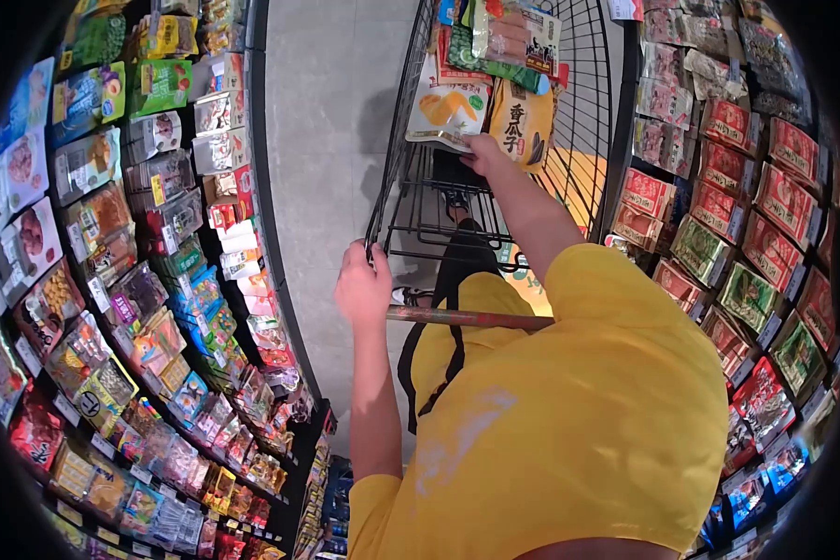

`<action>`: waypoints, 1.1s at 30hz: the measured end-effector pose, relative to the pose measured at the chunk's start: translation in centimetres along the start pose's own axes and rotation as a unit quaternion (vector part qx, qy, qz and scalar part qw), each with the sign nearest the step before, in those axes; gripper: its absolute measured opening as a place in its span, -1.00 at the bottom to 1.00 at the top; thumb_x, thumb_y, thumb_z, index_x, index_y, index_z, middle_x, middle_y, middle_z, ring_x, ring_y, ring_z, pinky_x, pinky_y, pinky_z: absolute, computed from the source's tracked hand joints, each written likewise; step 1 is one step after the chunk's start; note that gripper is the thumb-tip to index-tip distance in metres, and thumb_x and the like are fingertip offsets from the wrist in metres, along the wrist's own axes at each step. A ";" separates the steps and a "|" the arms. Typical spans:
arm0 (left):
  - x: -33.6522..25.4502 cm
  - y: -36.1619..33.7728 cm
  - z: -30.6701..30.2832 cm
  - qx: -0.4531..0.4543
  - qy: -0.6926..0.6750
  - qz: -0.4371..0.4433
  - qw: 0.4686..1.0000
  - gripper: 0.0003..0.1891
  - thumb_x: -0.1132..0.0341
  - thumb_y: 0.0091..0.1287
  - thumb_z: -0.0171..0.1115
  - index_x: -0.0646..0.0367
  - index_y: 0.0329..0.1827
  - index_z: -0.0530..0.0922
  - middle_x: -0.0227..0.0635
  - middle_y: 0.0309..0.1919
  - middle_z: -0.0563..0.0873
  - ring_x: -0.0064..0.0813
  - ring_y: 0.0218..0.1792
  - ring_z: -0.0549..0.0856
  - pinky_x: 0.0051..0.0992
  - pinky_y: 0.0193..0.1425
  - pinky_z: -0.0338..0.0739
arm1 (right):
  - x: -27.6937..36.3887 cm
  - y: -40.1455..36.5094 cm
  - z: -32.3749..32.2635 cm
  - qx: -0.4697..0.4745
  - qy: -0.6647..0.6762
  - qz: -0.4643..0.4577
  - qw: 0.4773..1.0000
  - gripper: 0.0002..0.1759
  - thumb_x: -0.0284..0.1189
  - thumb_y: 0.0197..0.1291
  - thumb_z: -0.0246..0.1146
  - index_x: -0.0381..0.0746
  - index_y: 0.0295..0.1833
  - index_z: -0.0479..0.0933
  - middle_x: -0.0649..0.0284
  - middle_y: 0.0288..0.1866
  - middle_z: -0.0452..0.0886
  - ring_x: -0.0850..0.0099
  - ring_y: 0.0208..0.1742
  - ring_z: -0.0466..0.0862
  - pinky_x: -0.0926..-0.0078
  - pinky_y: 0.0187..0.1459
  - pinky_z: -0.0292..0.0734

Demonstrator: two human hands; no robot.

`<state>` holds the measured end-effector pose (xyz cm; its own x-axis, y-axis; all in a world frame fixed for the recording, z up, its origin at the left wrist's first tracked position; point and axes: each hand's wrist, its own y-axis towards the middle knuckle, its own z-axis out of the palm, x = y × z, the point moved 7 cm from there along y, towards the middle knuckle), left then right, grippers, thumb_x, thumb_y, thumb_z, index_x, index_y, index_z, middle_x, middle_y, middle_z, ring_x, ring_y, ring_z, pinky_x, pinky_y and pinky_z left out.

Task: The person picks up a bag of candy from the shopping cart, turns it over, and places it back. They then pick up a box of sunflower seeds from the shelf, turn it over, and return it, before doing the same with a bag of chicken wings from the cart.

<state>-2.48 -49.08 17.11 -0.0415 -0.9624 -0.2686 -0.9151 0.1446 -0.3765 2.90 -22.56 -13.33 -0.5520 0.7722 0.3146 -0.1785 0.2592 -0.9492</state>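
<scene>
My left hand (363,282) is closed around the near left corner of a black wire shopping cart (394,201). Further forward, my right hand (482,155) pinches the lower edge of a white snack bag (446,105) with an orange picture on it. That bag lies in the cart, beside a yellow bag of seeds (521,124). Behind these two, a clear-fronted package (516,39) rests on top of several other packets. The cart's handlebar (467,318) runs across in front of my yellow shirt.
Shelves of hanging snack packets (159,182) rise along the left side. More racks with red packets (723,168) and green packets (747,292) stand close on the right. Grey floor tiles (322,121) lie between the left shelves and the cart.
</scene>
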 end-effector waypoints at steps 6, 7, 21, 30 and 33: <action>0.4 -0.5 0.3 0.008 -0.020 0.027 0.999 -0.75 0.18 0.31 0.04 0.16 -0.12 0.49 -0.16 -0.27 0.64 -0.10 -0.35 0.65 -0.20 -0.28 0.51 | 4.1 -8.6 0.5 0.222 0.113 0.007 0.968 -0.62 -0.62 0.11 0.11 -0.29 0.08 0.32 0.14 0.04 0.52 0.23 -0.11 0.65 0.18 -0.08 0.64; 0.6 -0.6 0.5 0.015 -0.026 0.021 0.999 -0.75 0.19 0.30 0.06 0.17 -0.10 0.49 -0.16 -0.27 0.64 -0.12 -0.34 0.65 -0.21 -0.26 0.51 | 4.8 -10.8 0.3 0.222 0.115 0.000 0.968 -0.62 -0.62 0.11 0.11 -0.29 0.08 0.32 0.14 0.04 0.52 0.23 -0.11 0.65 0.18 -0.08 0.64; 1.1 -2.6 -4.4 0.335 -0.767 0.133 0.530 -0.58 0.20 0.43 -0.07 0.18 0.29 0.25 -0.29 0.19 0.44 -0.37 0.21 0.42 -0.34 0.25 0.33 | 1.6 -41.7 0.0 0.300 -0.148 -0.389 0.858 -0.60 -0.53 0.05 0.28 -0.32 0.06 0.48 0.37 -0.15 0.61 0.67 -0.19 0.55 0.61 -0.14 0.48; 12.1 -6.3 -13.3 0.327 -0.658 0.154 0.661 -0.51 0.55 0.24 0.13 0.26 0.25 0.26 -0.19 0.10 0.53 -0.37 0.10 0.55 -0.37 0.16 0.47 | -9.1 -50.7 11.0 0.348 -0.187 -0.442 0.805 -0.62 -0.58 0.12 0.25 -0.34 0.09 0.45 0.35 -0.05 0.58 0.64 -0.08 0.53 0.57 0.00 0.47; 16.5 -6.9 -15.2 0.317 -0.704 0.103 0.627 -0.55 0.51 0.27 0.17 0.32 0.21 0.30 -0.24 0.07 0.55 -0.45 0.04 0.57 -0.48 0.14 0.44 | -10.6 -51.7 14.3 0.401 -0.192 -0.423 0.790 -0.65 -0.55 0.12 0.27 -0.33 0.05 0.46 0.32 0.01 0.55 0.59 -0.01 0.52 0.53 0.06 0.45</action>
<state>-2.99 -69.45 28.74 0.6719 0.1848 -0.7173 -0.5862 0.7245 -0.3625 6.32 -52.48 32.34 -0.1371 0.2473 0.9592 -0.9890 0.0193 -0.1464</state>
